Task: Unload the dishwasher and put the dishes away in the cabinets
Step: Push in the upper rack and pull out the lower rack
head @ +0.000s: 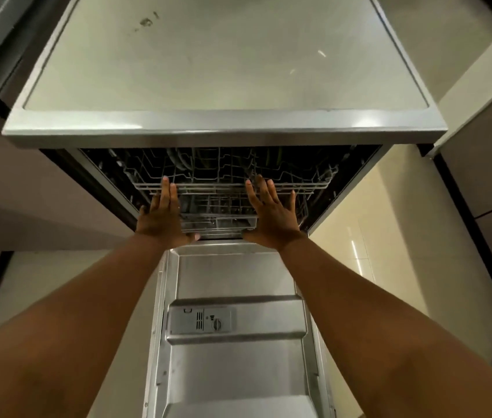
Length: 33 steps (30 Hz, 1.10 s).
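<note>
Dishwasher [223,128] stands at twelve o'clock from the person, its door [232,342] dropped flat and running toward six o'clock beneath both forearms. Upper rack [229,184] sits inside the cavity, its long axis running nine to three o'clock and its front rail facing the person. Left hand [161,217] and right hand [272,214] are both flat and released, fingers straight, fingertips at or on the front rail; neither grips anything, and actual contact cannot be confirmed. Both lie about equally near the rack, to either side of its centre. Lower rack [217,218] shows just beneath, between the wrists. Contents of either rack are too dark to identify. In my judgement, the rack's only free travel is toward six o'clock, over the door. Worktop [226,55] overhangs the opening, limiting upward clearance. Tiled floor [389,221] lies open at three o'clock of the door.
</note>
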Available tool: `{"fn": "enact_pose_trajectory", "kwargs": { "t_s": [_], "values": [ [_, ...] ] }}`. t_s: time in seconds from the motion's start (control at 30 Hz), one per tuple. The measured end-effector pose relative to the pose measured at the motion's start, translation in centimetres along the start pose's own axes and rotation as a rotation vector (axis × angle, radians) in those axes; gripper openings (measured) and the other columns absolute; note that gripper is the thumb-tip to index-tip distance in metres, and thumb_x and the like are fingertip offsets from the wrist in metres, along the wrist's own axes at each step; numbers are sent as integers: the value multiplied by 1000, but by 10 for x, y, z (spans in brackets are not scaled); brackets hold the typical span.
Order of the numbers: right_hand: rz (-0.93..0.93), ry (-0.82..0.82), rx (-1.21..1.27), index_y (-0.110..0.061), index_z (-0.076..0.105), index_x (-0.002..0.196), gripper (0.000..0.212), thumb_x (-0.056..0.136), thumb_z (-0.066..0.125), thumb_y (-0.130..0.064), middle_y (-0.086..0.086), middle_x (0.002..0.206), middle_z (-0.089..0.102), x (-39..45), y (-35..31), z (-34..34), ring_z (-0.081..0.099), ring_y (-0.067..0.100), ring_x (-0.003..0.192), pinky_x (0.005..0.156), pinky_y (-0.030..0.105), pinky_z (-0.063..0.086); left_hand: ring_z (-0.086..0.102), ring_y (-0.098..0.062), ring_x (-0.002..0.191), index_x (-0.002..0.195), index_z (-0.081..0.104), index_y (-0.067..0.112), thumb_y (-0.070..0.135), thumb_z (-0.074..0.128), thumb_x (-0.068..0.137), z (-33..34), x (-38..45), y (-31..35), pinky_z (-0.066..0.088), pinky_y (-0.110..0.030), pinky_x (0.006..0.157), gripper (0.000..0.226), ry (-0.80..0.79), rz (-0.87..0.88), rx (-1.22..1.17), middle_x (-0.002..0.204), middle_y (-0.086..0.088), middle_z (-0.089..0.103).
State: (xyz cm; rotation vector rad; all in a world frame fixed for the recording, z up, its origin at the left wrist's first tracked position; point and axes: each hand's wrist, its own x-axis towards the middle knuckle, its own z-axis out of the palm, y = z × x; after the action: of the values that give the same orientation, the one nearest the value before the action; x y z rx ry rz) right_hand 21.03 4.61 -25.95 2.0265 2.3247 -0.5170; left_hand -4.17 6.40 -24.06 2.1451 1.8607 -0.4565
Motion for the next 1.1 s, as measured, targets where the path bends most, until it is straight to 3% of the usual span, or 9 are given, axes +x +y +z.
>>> {"fn": "enact_pose_trajectory", "kwargs": {
  "t_s": [0.2,0.33,0.47,0.53,0.67,0.77,0.83,0.93,1.1],
  "values": [
    [-1,35,13,-37,-20,153,125,72,72,-59,-4,164,-23,-3,0,7,-22,21,150,115,70,-3,4,-32,153,151,-25,9,79,63,69,20,2,-5,37,-55,111,140,114,42,-75,154,-4,-43],
    [-1,249,-29,-29,-10,158,110,79,67,-27,3,165,-19,-14,-3,21,-16,26,152,117,67,8,37,-38,142,157,-10,14,55,70,80,43,1,-7,61,-42,78,119,386,150,-290,162,-3,-27],
    [110,137,50,-24,-10,158,89,92,50,-12,10,166,-4,-37,-2,74,-6,30,153,123,55,9,16,-38,150,158,-2,18,44,62,90,111,-15,11,32,-54,116,97,266,161,-243,164,-18,-12],
    [124,-12,92,-21,-4,158,82,96,48,-12,15,161,25,-43,1,100,24,31,148,120,45,27,2,-31,153,158,-2,19,49,48,97,141,-13,18,12,-55,122,85,62,151,-159,165,-14,-3],
    [114,-82,72,-17,15,158,65,100,45,-14,13,110,66,-18,12,115,63,21,95,81,30,51,30,-27,147,154,24,17,39,47,100,144,29,29,30,-45,117,63,61,208,-141,159,-10,31],
    [185,-22,121,-18,13,158,72,96,49,-7,16,114,63,17,20,117,62,23,97,76,30,53,45,-30,135,149,35,14,33,53,98,131,66,45,44,-43,104,58,62,209,-216,152,-11,40],
    [210,-34,196,-19,9,159,85,90,54,1,17,147,45,39,23,118,52,30,127,93,34,52,34,-32,141,151,32,13,33,55,97,129,88,56,41,-47,106,61,29,243,-155,159,-11,27],
    [200,-197,230,-15,-1,159,97,85,59,4,9,166,-3,63,29,127,6,29,153,120,41,29,16,-33,150,156,16,11,32,58,96,136,118,68,32,-48,114,76,28,334,-40,166,-9,5],
    [107,-333,4,-4,-14,155,107,85,67,-9,15,164,-17,75,25,159,-13,30,152,125,43,0,-5,-28,153,156,-12,11,27,68,90,169,133,62,19,-42,121,105,-141,300,-135,165,-8,-16]
  ]
}}
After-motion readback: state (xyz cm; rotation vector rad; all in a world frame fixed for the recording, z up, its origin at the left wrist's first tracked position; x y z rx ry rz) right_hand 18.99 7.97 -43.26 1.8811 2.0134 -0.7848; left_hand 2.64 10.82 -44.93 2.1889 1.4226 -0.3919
